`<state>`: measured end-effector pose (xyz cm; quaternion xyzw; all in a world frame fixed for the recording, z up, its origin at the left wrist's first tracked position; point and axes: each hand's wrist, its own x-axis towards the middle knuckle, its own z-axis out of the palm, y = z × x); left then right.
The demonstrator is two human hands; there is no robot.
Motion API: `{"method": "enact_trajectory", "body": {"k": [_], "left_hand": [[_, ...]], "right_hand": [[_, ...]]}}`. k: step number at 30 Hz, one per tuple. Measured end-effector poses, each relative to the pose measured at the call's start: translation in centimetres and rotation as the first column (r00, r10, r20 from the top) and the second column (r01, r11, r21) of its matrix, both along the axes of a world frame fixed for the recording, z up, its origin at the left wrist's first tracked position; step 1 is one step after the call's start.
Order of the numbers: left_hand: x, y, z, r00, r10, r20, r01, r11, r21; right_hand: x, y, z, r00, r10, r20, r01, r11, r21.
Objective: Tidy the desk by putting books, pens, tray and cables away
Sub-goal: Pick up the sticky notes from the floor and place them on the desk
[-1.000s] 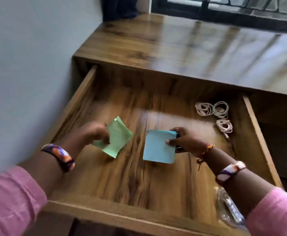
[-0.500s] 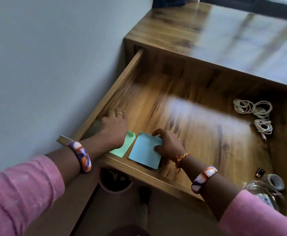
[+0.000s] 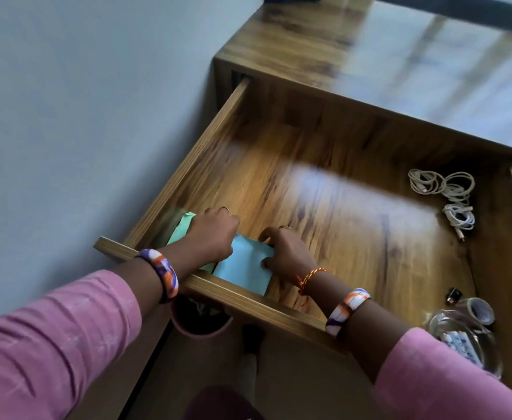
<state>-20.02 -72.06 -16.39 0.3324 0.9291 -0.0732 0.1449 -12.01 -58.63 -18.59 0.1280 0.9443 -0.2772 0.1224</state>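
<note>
Soft daylight is cast from the upper right, and a pale glare is thrown across the desk top (image 3: 400,56) and the drawer floor (image 3: 333,189). The drawer's near left corner is left in shadow. Motion blur is seen throughout, and straight edges are bowed by the wide lens.

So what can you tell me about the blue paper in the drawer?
The blue paper is a light blue square pad or sheet, lying flat on the drawer floor at the near left, beside a green paper. The right hand grips its right edge; the left hand covers its left corner.
</note>
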Motion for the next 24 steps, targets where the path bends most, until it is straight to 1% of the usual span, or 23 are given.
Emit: {"method": "enact_trajectory", "body": {"k": [2,5,7,8,9,11,12,14,16,18,20,21,24], "left_hand": [[-0.2,-0.1,0.2,1.000,0.013,0.008,-0.013,1.000,-0.002],[0.1,-0.1,1.6,0.996,0.057,0.064,-0.058,0.998,0.016],[1.1,0.4,3.2,0.990,0.019,0.137,-0.025,0.999,0.036],[2.1,1.0,4.3,0.978,-0.025,0.208,0.013,0.998,0.056],[3.2,1.6,5.2,0.949,-0.073,0.306,0.049,0.995,0.086],[6.0,2.9,6.9,0.851,-0.187,0.491,0.132,0.981,0.145],[7.4,3.5,7.5,0.806,-0.241,0.541,0.182,0.970,0.161],[10.2,4.6,8.4,0.746,-0.322,0.583,0.285,0.946,0.157],[12.5,5.5,8.6,0.708,-0.410,0.575,0.398,0.904,0.155],[14.5,6.3,8.4,0.718,-0.510,0.475,0.506,0.850,0.148],[15.8,6.9,8.2,0.767,-0.551,0.330,0.543,0.830,0.125],[16.3,7.3,8.2,0.789,-0.541,0.292,0.532,0.839,0.117],[17.0,8.4,8.0,0.824,-0.506,0.256,0.500,0.861,0.092]], "right_hand": [[0.1,0.2,0.3,1.000,-0.018,0.009,0.019,0.999,-0.026],[0.7,0.9,1.8,0.999,-0.021,0.024,0.022,0.999,-0.034],[1.7,1.5,3.5,0.999,0.015,0.043,-0.013,0.999,-0.046],[2.6,1.9,4.6,0.997,0.037,0.068,-0.033,0.998,-0.062],[3.5,2.3,5.6,0.992,0.065,0.105,-0.056,0.995,-0.080],[5.7,3.1,7.5,0.972,0.107,0.211,-0.082,0.989,-0.123],[6.9,3.5,8.2,0.956,0.116,0.269,-0.081,0.987,-0.136],[9.6,4.1,9.6,0.925,0.104,0.365,-0.061,0.990,-0.126],[12.3,4.7,10.5,0.896,0.083,0.437,-0.052,0.995,-0.083],[15.0,5.3,11.0,0.890,0.081,0.449,-0.100,0.995,0.017],[17.0,5.5,11.1,0.916,0.061,0.397,-0.115,0.987,0.114],[17.8,5.4,11.1,0.934,0.046,0.353,-0.104,0.984,0.146],[19.0,5.1,10.5,0.978,0.011,0.206,-0.069,0.959,0.276]]}}
